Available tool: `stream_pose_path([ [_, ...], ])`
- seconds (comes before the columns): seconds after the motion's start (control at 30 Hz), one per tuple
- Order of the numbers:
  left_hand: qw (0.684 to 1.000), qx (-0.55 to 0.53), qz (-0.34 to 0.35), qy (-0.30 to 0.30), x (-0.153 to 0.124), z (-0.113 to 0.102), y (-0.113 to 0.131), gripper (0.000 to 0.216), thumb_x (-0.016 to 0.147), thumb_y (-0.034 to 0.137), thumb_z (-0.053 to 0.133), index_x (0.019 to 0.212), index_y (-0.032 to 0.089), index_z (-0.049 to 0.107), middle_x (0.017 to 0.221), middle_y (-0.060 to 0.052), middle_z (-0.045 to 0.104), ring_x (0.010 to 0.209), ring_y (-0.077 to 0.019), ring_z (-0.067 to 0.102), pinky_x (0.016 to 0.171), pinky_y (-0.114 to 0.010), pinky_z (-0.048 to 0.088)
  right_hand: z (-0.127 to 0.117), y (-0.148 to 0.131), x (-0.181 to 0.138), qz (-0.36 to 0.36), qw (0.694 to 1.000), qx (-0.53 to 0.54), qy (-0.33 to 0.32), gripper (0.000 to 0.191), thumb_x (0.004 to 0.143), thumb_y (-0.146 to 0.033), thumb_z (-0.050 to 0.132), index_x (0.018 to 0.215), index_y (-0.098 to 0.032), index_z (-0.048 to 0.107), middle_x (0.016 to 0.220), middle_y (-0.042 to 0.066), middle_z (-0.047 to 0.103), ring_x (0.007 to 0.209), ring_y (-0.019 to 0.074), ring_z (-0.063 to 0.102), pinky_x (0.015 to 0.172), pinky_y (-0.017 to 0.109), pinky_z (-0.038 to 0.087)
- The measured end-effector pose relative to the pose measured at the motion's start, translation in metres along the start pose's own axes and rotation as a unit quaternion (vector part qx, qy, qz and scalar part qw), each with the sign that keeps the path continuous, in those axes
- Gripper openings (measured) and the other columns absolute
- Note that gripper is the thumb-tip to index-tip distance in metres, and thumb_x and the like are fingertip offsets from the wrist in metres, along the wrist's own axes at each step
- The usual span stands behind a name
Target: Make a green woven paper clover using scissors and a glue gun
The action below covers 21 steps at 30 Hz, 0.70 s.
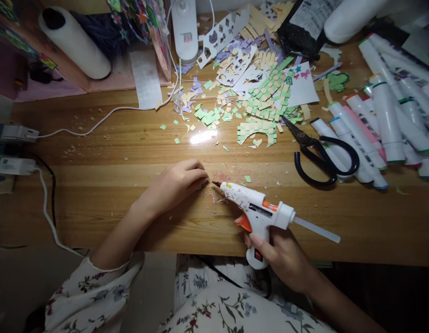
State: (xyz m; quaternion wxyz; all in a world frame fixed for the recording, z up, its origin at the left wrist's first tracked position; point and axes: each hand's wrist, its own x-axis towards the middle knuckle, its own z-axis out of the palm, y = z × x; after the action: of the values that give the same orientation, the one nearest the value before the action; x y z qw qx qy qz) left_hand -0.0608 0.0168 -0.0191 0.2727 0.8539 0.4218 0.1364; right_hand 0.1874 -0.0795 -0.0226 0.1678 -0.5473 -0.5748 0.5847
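Observation:
A white glue gun (258,208) with an orange trigger is gripped in my right hand (287,256), over the front edge of the desk. A clear glue stick (316,229) juts out of its back end. Its dark nozzle points left, close to the fingertips of my left hand (181,182). That hand rests on the wood with its fingers pinched together. Something small and dark shows beneath the fingertips, too hidden to name. Thin glue strings and reddish crumbs lie around the nozzle.
Black-handled scissors (320,159) lie to the right, against a heap of white markers (388,120). Green, cream and purple paper scraps (263,99) cover the back. A white cable (96,127) crosses the left side. A white bottle (75,44) lies at the back left.

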Motion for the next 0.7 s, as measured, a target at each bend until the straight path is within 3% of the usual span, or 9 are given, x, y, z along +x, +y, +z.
stream_pose_path([
  [0.37, 0.999, -0.044, -0.009, 0.026, 0.001, 0.001, -0.001, 0.015, 0.090, 0.018, 0.050, 0.086, 0.015, 0.065, 0.085, -0.005, 0.060, 0.073, -0.0119, 0.056, 0.066, -0.024, 0.046, -0.003, -0.015, 0.015, -0.032, 0.999, 0.000, -0.010, 0.019, 0.085, -0.031, 0.041, 0.082, -0.019, 0.056, 0.064, 0.000, 0.056, 0.058, 0.0161, 0.054, 0.055, 0.028, 0.045],
  [0.7, 0.999, -0.045, -0.013, 0.021, 0.001, 0.001, -0.002, 0.016, 0.090, 0.019, 0.050, 0.087, 0.014, 0.065, 0.086, -0.006, 0.060, 0.074, -0.0118, 0.055, 0.066, -0.025, 0.046, -0.004, -0.017, 0.019, -0.020, 1.000, 0.001, -0.017, 0.022, 0.086, -0.036, 0.038, 0.079, -0.020, 0.052, 0.063, 0.000, 0.052, 0.057, 0.0157, 0.050, 0.051, 0.027, 0.042],
])
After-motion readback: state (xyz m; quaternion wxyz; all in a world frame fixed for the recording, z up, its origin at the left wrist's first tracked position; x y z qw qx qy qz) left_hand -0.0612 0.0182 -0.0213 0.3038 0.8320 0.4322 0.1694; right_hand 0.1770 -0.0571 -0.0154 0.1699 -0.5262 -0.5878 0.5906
